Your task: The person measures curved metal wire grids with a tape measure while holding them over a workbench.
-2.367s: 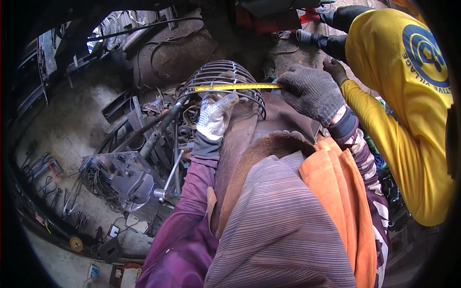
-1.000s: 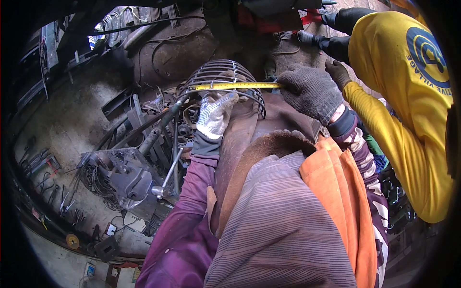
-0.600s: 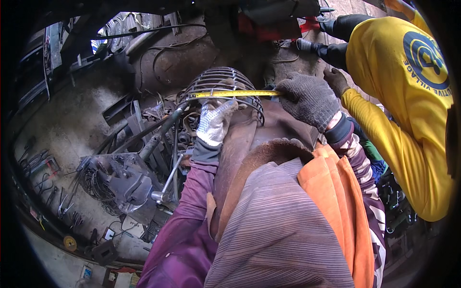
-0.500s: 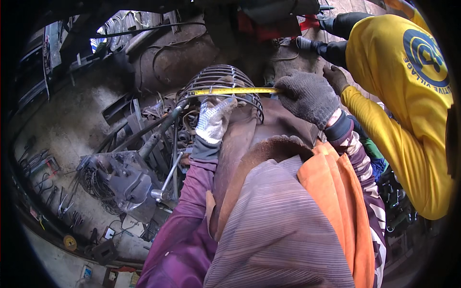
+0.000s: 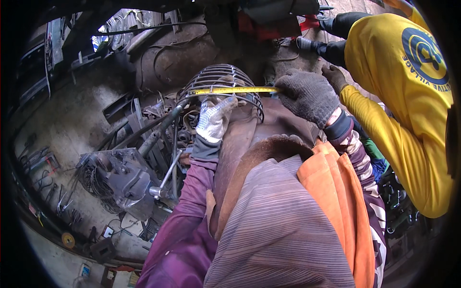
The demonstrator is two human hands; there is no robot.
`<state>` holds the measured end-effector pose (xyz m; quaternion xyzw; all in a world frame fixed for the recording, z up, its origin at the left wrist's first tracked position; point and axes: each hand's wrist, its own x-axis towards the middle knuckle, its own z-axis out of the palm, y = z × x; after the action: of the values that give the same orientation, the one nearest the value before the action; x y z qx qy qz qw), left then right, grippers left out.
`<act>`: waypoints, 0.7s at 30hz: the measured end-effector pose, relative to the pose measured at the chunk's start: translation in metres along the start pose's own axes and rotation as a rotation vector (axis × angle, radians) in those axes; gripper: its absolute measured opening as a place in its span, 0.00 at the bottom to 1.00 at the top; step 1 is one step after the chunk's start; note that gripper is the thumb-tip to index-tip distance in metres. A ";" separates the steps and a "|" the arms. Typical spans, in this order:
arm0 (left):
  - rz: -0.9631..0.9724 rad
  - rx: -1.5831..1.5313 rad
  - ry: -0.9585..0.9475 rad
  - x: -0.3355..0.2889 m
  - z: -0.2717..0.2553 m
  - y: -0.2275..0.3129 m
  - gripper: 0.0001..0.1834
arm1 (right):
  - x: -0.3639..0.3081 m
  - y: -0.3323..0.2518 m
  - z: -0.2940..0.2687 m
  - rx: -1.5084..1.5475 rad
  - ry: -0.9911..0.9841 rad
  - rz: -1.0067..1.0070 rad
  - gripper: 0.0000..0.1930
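A dome-shaped cage of bent metal rods (image 5: 217, 72) sits in front of me. Across its near side stretches the yellow blade of a tape measure (image 5: 240, 90). My left hand (image 5: 212, 120), in a white glove with blue dots, has its fingers closed at the cage's near rim, just under the blade. Whether those fingers also pinch the blade is hidden. My right hand (image 5: 309, 98), in a grey knitted glove, is closed round the tape measure at the blade's right end, and the glove covers the case.
A person in a yellow shirt (image 5: 394, 96) is close on my right, one gloved hand (image 5: 334, 78) near my right hand. To the left stand a metal bar (image 5: 161, 129), a hammer (image 5: 158, 192) and a grey metal block (image 5: 127, 182). Hand tools (image 5: 62, 199) lie on the floor.
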<state>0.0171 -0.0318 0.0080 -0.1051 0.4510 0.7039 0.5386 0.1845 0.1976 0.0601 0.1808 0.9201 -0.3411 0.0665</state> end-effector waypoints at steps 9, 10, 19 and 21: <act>0.054 -0.005 -0.001 -0.001 -0.001 -0.008 0.24 | -0.002 0.002 0.001 0.033 0.018 0.000 0.09; 0.060 -0.003 -0.007 0.000 0.002 -0.007 0.24 | -0.003 0.002 0.001 0.027 0.019 0.002 0.09; 0.043 0.012 -0.004 -0.001 0.001 -0.008 0.24 | -0.006 0.004 -0.002 0.010 0.038 -0.006 0.08; 0.023 0.021 0.004 0.002 0.000 -0.008 0.22 | -0.004 0.005 -0.005 0.011 0.023 0.009 0.08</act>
<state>0.0232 -0.0308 0.0026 -0.0957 0.4605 0.7049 0.5309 0.1901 0.2029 0.0616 0.1892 0.9181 -0.3437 0.0565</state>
